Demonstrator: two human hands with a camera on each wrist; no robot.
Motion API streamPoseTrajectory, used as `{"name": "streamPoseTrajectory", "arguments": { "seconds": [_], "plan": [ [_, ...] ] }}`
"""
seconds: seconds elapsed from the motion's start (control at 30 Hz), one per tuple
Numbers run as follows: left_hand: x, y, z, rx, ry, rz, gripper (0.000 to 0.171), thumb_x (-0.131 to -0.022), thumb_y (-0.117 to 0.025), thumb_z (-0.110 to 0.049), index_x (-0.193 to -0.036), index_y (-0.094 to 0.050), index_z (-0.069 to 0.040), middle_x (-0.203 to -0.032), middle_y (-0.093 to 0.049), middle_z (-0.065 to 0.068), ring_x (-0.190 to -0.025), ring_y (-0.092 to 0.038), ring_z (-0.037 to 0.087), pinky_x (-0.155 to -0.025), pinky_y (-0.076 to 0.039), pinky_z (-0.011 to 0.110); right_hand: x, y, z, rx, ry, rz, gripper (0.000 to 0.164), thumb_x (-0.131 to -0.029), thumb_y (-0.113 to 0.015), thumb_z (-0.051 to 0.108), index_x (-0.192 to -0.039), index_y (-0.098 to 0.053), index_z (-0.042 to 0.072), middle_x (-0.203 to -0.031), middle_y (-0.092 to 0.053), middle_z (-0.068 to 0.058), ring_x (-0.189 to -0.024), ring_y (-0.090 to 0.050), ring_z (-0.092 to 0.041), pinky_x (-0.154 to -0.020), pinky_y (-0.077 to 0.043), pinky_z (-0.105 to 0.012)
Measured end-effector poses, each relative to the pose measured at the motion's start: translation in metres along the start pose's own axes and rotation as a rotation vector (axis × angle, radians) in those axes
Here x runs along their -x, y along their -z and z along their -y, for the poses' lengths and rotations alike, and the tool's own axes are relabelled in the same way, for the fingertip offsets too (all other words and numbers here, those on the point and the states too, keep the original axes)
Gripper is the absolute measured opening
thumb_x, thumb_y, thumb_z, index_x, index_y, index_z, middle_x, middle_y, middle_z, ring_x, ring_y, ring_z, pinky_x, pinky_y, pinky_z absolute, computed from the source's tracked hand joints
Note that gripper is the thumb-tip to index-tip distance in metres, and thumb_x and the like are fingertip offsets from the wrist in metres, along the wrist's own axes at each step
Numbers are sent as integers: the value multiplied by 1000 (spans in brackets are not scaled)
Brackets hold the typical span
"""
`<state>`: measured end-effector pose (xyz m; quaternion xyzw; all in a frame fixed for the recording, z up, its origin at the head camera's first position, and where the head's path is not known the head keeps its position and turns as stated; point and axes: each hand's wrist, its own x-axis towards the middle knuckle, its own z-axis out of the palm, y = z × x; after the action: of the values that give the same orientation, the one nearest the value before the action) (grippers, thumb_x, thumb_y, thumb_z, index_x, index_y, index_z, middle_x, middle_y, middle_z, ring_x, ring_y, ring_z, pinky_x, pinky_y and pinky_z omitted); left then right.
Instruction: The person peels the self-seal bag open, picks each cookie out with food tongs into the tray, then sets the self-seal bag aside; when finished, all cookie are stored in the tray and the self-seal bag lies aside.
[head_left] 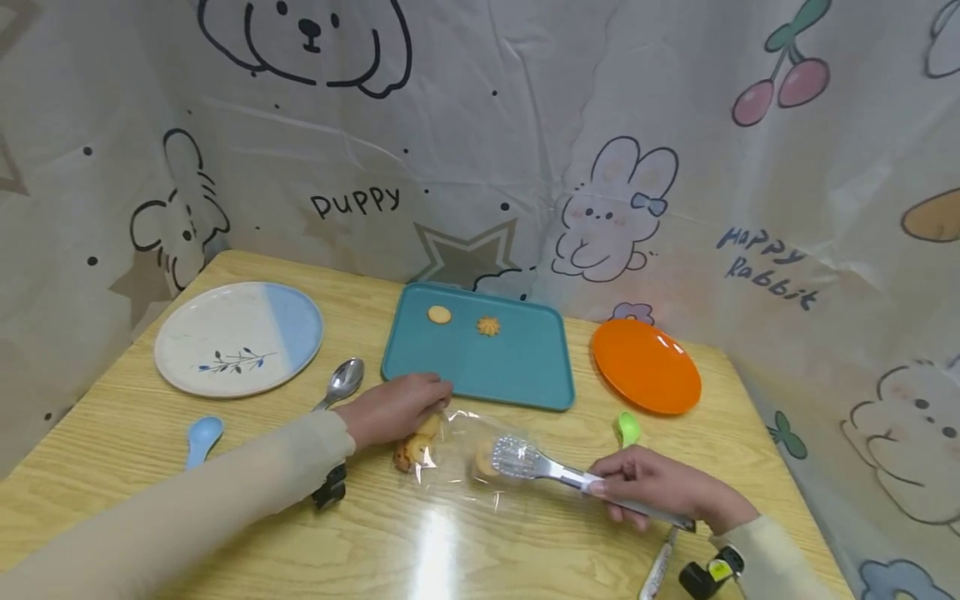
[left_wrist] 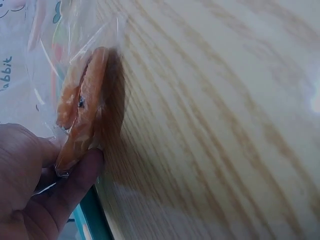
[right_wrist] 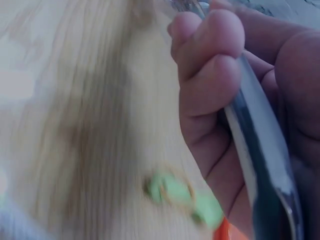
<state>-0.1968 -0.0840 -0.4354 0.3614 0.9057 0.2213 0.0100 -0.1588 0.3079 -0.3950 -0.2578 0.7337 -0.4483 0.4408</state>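
My left hand (head_left: 397,408) pinches one end of a clear plastic bag (head_left: 455,482) just in front of the teal tray (head_left: 517,358). Browned cookies (head_left: 415,452) are bunched in the bag by my fingers; in the left wrist view, thumb and finger hold the film around cookies (left_wrist: 87,100) standing on edge. My right hand (head_left: 660,485) grips metal tongs (head_left: 558,473). Their slotted head overlaps the bag's right part, beside a pale round cookie (head_left: 483,458). In the right wrist view, curled fingers (right_wrist: 210,85) wrap the tongs' handle. An oval cookie (head_left: 439,314) and a flower-shaped cookie (head_left: 488,325) lie on the tray.
A white-and-blue plate (head_left: 225,325) stands at the left, with a metal spoon (head_left: 345,380) and a blue spoon (head_left: 204,436) nearby. An orange plate (head_left: 647,367) and a green spoon (head_left: 628,428) are at the right. A slim pen-like item (head_left: 658,568) lies below my right hand.
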Motion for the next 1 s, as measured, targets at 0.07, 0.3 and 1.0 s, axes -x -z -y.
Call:
{"name": "streamPoseTrajectory", "arguments": {
  "seconds": [0.07,0.3,1.0],
  "plan": [
    [0,0,0,-1,-4,-1,11,-101,-51,-15,-95,-60,-13,-85,-55,-5,-75,-50,7,-67,-46,22,19,7,-4,-47,-6,-8,31,-104,-44,15,-115,-57,-12,-73,-50,-31,-50,-50,-6,-48,-48,-21],
    [-2,-1,2,-12,2,-9,10,-101,-52,-14,-95,-60,-14,-84,-54,-6,-74,-49,6,-66,-45,21,64,44,-5,51,-21,-212,32,-105,-40,16,-117,-54,-11,-74,-53,-20,-53,-38,-35,-50,-49,-28],
    [1,-4,3,-20,29,7,12,-102,-49,-18,-95,-58,-16,-83,-53,-7,-72,-47,6,-65,-43,20,-73,63,30,1395,-181,-824,22,-99,-56,27,-93,-54,6,-67,-51,-5,-47,-42,-17,-41,-38,-26]
  ]
}}
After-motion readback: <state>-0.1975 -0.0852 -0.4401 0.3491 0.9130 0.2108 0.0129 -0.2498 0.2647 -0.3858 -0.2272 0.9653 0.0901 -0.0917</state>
